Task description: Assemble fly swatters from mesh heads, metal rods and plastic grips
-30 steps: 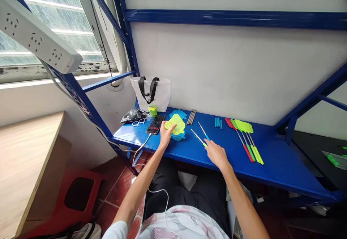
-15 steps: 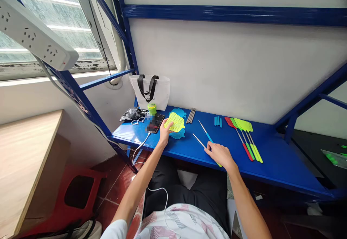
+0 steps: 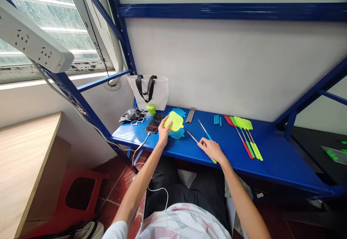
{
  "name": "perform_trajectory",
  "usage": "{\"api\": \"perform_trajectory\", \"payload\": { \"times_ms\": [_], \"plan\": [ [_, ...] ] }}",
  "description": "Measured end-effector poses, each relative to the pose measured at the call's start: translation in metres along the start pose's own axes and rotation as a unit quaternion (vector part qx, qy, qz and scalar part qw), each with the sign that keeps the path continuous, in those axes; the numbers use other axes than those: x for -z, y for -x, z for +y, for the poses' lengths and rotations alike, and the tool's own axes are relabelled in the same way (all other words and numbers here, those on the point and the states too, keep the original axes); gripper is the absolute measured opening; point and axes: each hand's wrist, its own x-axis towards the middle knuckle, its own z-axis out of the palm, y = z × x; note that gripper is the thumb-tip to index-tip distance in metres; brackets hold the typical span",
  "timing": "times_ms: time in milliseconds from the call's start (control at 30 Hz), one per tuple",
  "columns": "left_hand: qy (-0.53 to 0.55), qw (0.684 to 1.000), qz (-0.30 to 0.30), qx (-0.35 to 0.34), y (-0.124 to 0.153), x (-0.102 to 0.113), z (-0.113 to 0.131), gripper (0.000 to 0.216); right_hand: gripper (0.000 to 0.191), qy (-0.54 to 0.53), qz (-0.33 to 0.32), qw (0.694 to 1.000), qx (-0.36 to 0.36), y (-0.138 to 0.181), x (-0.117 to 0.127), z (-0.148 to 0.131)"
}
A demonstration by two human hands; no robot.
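Observation:
My left hand (image 3: 163,133) pinches a yellow fly swatter head (image 3: 175,120), a mesh piece held just above the table. Under it lie blue fly swatter heads (image 3: 177,134), partly covered. My right hand (image 3: 212,149) is closed around a swatter handle (image 3: 193,137); its metal rod points toward the yellow head, and its yellow grip shows below the palm. The rod tip and the head are apart. Just beyond my right hand, a blue-gripped swatter handle (image 3: 208,135) lies on the table.
On the blue table (image 3: 271,148) lie metal rods (image 3: 191,115), blue grips (image 3: 217,120) and several whole fly swatters (image 3: 246,134). At the left are a phone (image 3: 157,120) with a white cable, scissors (image 3: 137,121), a green tub (image 3: 151,109) and a white bag (image 3: 159,92).
My right hand has moved left with the yellow-gripped handle, bringing its rod tip closer to the yellow head. My left hand has stayed nearly in place. The view has shifted slightly.

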Motion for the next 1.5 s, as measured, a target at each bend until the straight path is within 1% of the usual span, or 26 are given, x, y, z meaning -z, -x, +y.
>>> {"api": "perform_trajectory", "payload": {
  "times_ms": [33,67,133,167,233,333,500,800,967,1100,1233,1333,1500],
  "plan": [
    [0.002,1.000,-0.001,0.000,0.000,0.000,0.001,0.078,0.036,-0.071,-0.019,0.997,0.003,-0.002,0.002,0.004],
    [0.007,1.000,-0.004,0.001,0.001,0.000,0.002,0.078,0.039,-0.148,-0.039,0.988,0.009,-0.003,0.004,0.007],
    [0.016,1.000,-0.012,0.004,0.002,-0.001,0.004,0.078,0.046,-0.280,-0.068,0.957,0.019,-0.006,0.003,0.012],
    [0.019,1.000,-0.017,0.006,0.003,-0.001,0.005,0.079,0.049,-0.321,-0.071,0.944,0.020,-0.006,0.001,0.013],
    [0.021,0.999,-0.025,0.010,0.004,-0.002,0.007,0.080,0.053,-0.355,-0.058,0.933,0.016,-0.007,-0.003,0.013],
    [0.032,0.999,-0.029,0.012,0.005,-0.003,0.010,0.082,0.056,-0.360,-0.038,0.932,0.019,-0.005,-0.009,0.014],
    [0.049,0.998,-0.027,0.021,0.006,-0.005,0.011,0.084,0.055,-0.363,-0.028,0.931,0.028,-0.001,-0.011,0.020],
    [0.023,0.998,-0.060,-0.011,0.006,-0.004,0.012,0.083,0.054,-0.361,-0.022,0.932,0.030,-0.002,-0.014,0.022],
    [0.017,0.997,-0.076,-0.010,0.003,-0.001,0.011,0.082,0.052,-0.357,-0.011,0.933,0.034,-0.002,-0.018,0.026],
    [0.013,0.996,-0.088,-0.009,0.002,0.000,0.009,0.077,0.050,-0.337,0.002,0.941,0.033,-0.005,-0.023,0.031],
    [0.011,0.994,-0.104,-0.003,0.005,-0.004,0.008,0.075,0.050,-0.312,0.019,0.949,0.047,-0.007,-0.025,0.030],
    [0.002,0.993,-0.121,-0.003,0.008,-0.008,0.008,0.075,0.050,-0.313,0.020,0.948,0.052,-0.009,-0.025,0.028],
    [-0.014,0.992,-0.124,-0.006,0.013,-0.012,0.011,0.077,0.049,-0.323,0.021,0.945,0.053,-0.009,-0.026,0.027]
  ]
}}
